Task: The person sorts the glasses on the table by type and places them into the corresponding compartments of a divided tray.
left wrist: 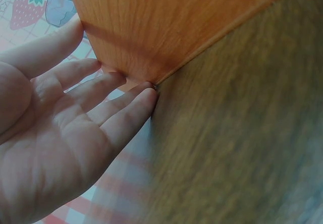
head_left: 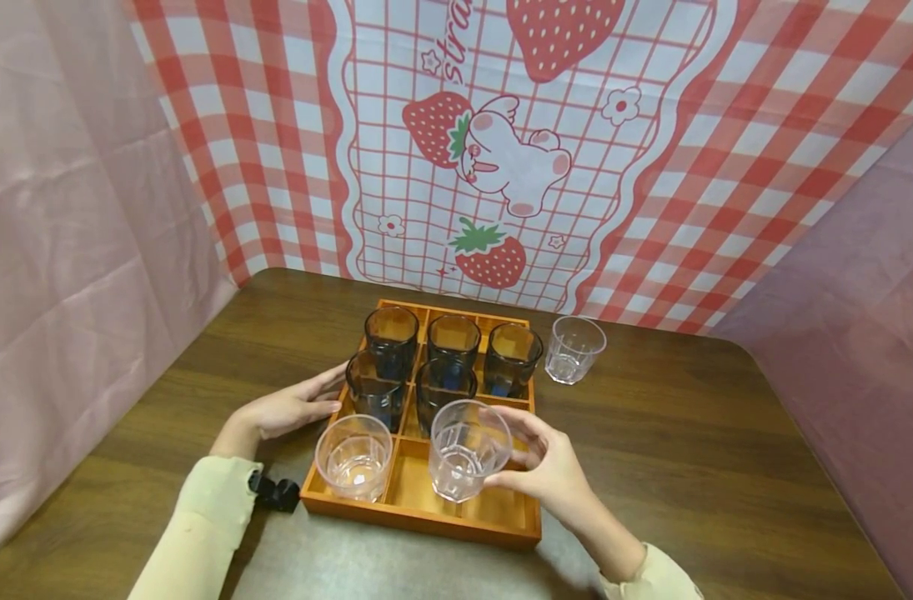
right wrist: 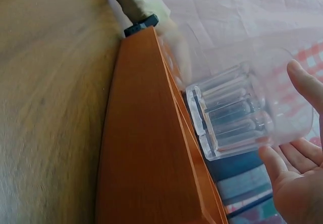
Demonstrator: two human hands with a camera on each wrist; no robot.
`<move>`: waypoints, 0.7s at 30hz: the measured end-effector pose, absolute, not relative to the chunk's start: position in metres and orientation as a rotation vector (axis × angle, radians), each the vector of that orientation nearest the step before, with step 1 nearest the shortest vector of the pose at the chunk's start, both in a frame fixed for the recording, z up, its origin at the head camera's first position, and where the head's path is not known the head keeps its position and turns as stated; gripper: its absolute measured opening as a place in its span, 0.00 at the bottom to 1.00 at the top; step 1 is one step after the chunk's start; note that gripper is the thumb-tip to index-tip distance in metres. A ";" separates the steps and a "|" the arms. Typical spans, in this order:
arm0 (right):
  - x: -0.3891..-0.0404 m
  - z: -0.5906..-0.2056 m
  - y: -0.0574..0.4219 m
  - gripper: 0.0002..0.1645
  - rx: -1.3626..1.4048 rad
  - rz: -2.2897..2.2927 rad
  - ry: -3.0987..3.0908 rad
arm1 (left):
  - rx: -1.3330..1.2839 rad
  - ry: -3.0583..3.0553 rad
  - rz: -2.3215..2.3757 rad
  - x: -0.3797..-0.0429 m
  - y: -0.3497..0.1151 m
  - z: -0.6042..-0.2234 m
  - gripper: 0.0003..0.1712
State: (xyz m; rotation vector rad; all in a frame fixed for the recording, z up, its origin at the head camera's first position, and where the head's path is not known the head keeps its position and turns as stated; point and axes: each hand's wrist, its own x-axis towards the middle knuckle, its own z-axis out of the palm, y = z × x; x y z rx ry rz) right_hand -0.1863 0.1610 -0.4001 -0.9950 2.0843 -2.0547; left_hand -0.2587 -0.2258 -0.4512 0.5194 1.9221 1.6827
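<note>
My right hand (head_left: 542, 467) grips a clear plastic cup (head_left: 459, 462), thumb on the near side and fingers round the far right. The cup is upright over the front row of a divided wooden tray (head_left: 426, 523); in the right wrist view its ridged base (right wrist: 204, 125) shows above the tray's edge. My left hand (head_left: 294, 408) lies against the tray's left side, fingers extended; the left wrist view shows fingertips (left wrist: 146, 95) touching the wooden wall. Another clear cup (head_left: 354, 462) sits in the front left compartment. Several dark tinted glasses (head_left: 448, 396) fill compartments behind.
A third clear cup (head_left: 574, 350) stands on the wooden table (head_left: 689, 450), right of the tray's back corner. A strawberry-print cloth (head_left: 456, 208) hangs behind the table, with pink cloth (head_left: 73, 250) at the left. A black device (head_left: 276, 493) is strapped to my left wrist.
</note>
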 end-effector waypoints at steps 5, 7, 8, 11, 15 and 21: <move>-0.184 -0.404 0.151 0.44 -0.951 -2.078 2.086 | 0.522 1.923 1.681 -0.259 -0.225 -0.451 0.44; -0.183 -0.405 0.147 0.44 -0.939 -2.086 2.089 | 0.527 1.926 1.680 -0.259 -0.225 -0.451 0.44; -0.183 -0.405 0.146 0.44 -0.936 -2.088 2.090 | 0.531 1.928 1.680 -0.259 -0.226 -0.451 0.44; -0.182 -0.405 0.141 0.44 -0.919 -2.089 2.096 | 0.539 1.930 1.679 -0.259 -0.226 -0.451 0.44; -0.181 -0.405 0.137 0.44 -0.900 -2.083 2.115 | 0.542 1.936 1.678 -0.259 -0.226 -0.451 0.44; -0.179 -0.406 0.134 0.43 -0.888 -2.088 2.142 | 0.541 1.936 1.677 -0.258 -0.226 -0.450 0.44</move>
